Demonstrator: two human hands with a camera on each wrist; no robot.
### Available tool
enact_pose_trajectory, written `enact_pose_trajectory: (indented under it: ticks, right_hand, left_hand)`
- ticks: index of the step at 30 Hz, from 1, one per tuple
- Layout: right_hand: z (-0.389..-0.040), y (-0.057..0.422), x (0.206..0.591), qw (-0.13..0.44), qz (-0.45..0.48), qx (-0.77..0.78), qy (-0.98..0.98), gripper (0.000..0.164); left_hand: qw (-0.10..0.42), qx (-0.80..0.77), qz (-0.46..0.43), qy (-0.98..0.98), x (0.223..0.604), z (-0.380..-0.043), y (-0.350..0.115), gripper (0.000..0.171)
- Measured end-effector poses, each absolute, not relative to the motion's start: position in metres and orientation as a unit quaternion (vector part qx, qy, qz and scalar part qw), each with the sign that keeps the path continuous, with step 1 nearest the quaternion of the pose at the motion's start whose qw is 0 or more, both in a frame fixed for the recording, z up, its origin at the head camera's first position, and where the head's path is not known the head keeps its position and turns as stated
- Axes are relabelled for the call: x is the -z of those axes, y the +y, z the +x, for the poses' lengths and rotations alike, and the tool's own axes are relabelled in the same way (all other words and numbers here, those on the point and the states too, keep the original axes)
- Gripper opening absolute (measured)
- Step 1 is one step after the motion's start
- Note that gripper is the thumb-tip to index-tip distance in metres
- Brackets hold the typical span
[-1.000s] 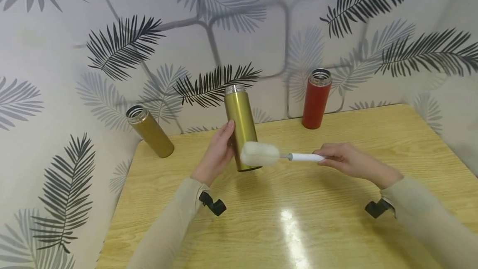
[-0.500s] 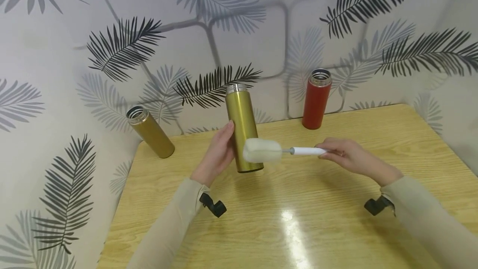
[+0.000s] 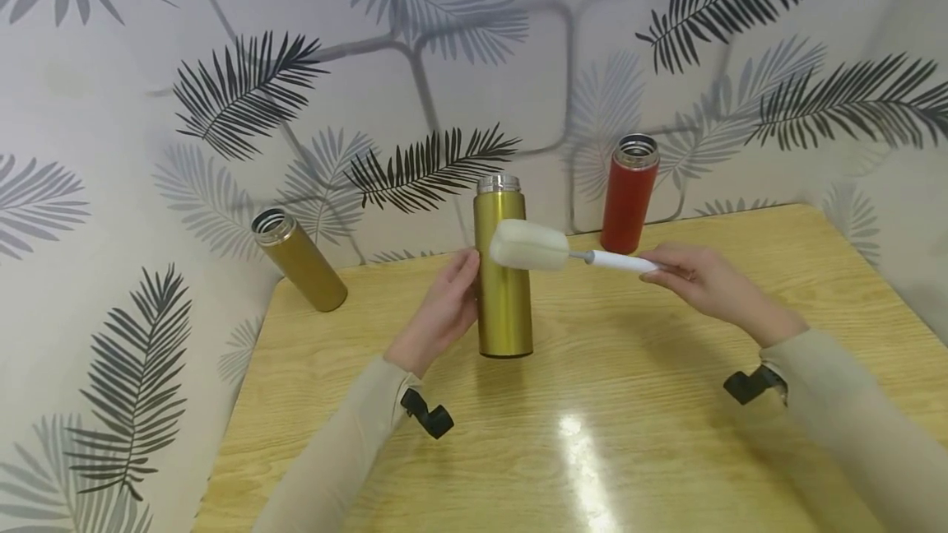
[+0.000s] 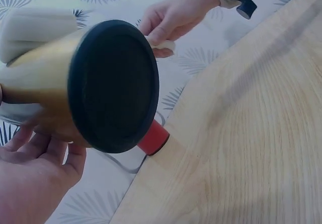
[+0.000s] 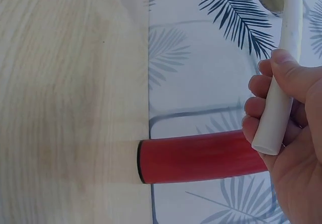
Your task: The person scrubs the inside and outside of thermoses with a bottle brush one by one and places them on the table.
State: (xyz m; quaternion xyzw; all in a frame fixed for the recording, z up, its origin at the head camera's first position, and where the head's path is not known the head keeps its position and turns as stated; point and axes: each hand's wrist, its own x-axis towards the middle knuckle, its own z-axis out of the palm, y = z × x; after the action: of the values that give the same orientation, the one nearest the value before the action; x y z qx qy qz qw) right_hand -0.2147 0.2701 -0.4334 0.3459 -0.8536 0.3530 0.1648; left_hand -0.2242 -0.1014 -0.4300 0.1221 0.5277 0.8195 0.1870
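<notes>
My left hand (image 3: 449, 303) grips a yellow-gold thermos flask (image 3: 505, 311) by its side, with the steel neck up and no lid on it. In the left wrist view the flask's dark round base (image 4: 114, 85) faces the camera, and the fingers (image 4: 37, 146) curl round the body. My right hand (image 3: 704, 282) holds a bottle brush by its white handle (image 5: 282, 93). The brush's cream sponge head (image 3: 529, 245) points left and overlaps the upper half of the flask in the head view. Fingers and thumb wrap the handle in the right wrist view.
A lidless red flask (image 3: 628, 200) stands at the table's back edge, behind the brush handle. Another lidless flask, bronze-gold (image 3: 302, 261), stands at the back left. Behind the wooden table (image 3: 518, 451) rises a leaf-patterned wall (image 3: 489, 39).
The gold flask has shifted right and now stands more upright in my left hand. My right hand has raised the brush, whose sponge head moved up along the flask.
</notes>
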Motion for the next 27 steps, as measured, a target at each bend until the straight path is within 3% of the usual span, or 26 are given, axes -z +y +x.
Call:
enact_pose_trajectory:
  ticks: [3, 10, 16, 19, 23, 27]
  right_hand:
    - [-0.216, 0.272, 0.427, 0.171, 0.334, -0.353, -0.857, 0.033]
    - [-0.220, 0.275, 0.418, 0.182, 0.320, -0.344, -0.864, 0.033]
    - [-0.220, 0.275, 0.420, 0.186, 0.322, -0.340, -0.864, 0.031]
    - [-0.219, 0.274, 0.423, 0.188, 0.341, -0.346, -0.854, 0.030]
    - [-0.218, 0.272, 0.429, 0.185, 0.373, -0.350, -0.839, 0.031]
    - [-0.215, 0.268, 0.439, 0.164, 0.401, -0.358, -0.827, 0.033]
  left_hand:
    - [0.206, -0.812, 0.144, 0.526, 0.431, -0.223, -0.102, 0.037]
    - [0.219, -0.769, 0.151, 0.581, 0.430, -0.223, -0.099, 0.095]
    - [0.228, -0.759, 0.168, 0.586, 0.430, -0.222, -0.098, 0.109]
    - [0.230, -0.753, 0.160, 0.595, 0.428, -0.221, -0.099, 0.098]
    - [0.236, -0.749, 0.148, 0.601, 0.426, -0.222, -0.103, 0.064]
    - [0.234, -0.760, 0.146, 0.588, 0.425, -0.224, -0.105, 0.060]
